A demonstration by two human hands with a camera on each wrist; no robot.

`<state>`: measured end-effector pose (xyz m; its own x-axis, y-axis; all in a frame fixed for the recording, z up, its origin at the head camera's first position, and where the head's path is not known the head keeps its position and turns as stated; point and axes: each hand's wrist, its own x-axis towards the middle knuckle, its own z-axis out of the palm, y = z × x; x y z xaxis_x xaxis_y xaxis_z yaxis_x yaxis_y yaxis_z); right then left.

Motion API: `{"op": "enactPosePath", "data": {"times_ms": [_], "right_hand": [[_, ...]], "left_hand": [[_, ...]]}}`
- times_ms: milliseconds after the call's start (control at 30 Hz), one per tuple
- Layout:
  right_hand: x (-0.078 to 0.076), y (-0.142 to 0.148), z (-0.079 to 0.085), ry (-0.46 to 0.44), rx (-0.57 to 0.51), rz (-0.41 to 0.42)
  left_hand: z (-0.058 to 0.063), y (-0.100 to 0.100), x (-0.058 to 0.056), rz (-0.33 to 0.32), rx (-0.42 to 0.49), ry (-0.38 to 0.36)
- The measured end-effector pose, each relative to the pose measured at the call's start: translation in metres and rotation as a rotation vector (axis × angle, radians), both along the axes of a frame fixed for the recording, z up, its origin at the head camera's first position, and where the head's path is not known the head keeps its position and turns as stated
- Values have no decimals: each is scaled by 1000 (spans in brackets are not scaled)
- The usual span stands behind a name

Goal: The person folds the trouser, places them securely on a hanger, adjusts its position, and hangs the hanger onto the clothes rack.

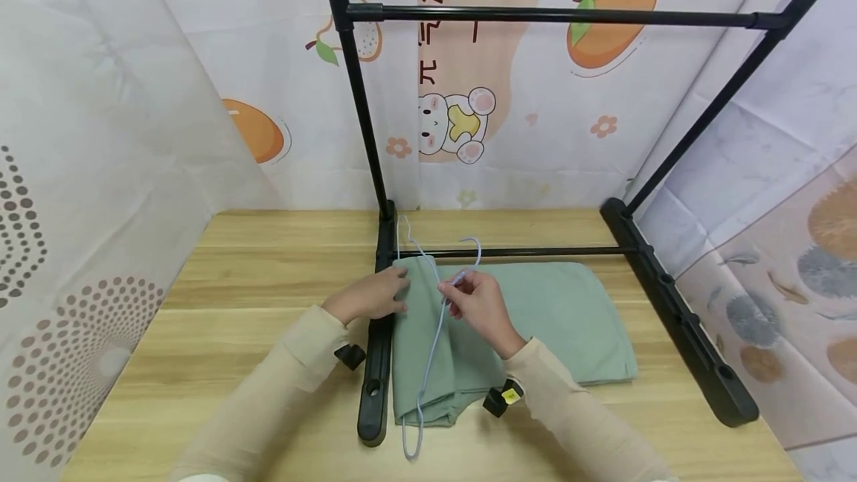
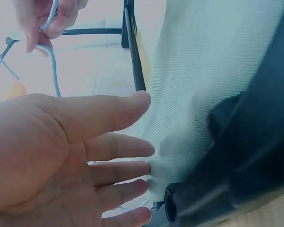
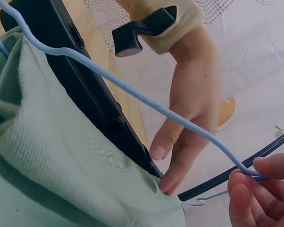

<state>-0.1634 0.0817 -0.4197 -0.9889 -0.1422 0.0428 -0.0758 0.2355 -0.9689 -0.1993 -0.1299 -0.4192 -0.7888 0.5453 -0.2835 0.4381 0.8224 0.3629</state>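
A light blue wire hanger [image 3: 142,97] stands up over a folded green cloth [image 1: 556,318] on the table. My right hand [image 1: 483,307] pinches the hanger just below its hook, thumb against the fingers. One end of the hanger pokes out past the cloth's near edge, the other past its far edge. At the cloth's left edge is my left hand [image 1: 373,296], its fingertips touching the fabric. In the left wrist view its fingers are extended and spread, with the thumb apart. The left part of the cloth is folded over, covering some of the hanger.
A black rack [image 1: 529,15] stands around the cloth, its uprights rising from two long feet. The left foot [image 1: 375,400] runs beneath my left wrist. A low crossbar [image 1: 562,251] passes behind the cloth. Printed curtains [image 1: 281,95] hang behind the wooden table [image 1: 254,266].
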Motion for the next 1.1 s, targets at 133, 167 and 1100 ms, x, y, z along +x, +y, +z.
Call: {"op": "enactPosePath", "data": {"times_ms": [133, 167, 1100], "right_hand": [[2, 0, 0, 2, 4, 1], [3, 0, 1, 3, 2, 0], [9, -3, 0, 183, 144, 77]], "left_hand": [[-3, 2, -8, -43, -35, 9], [-4, 3, -11, -68, -50, 15], [-10, -28, -9, 229, 420, 99]]}}
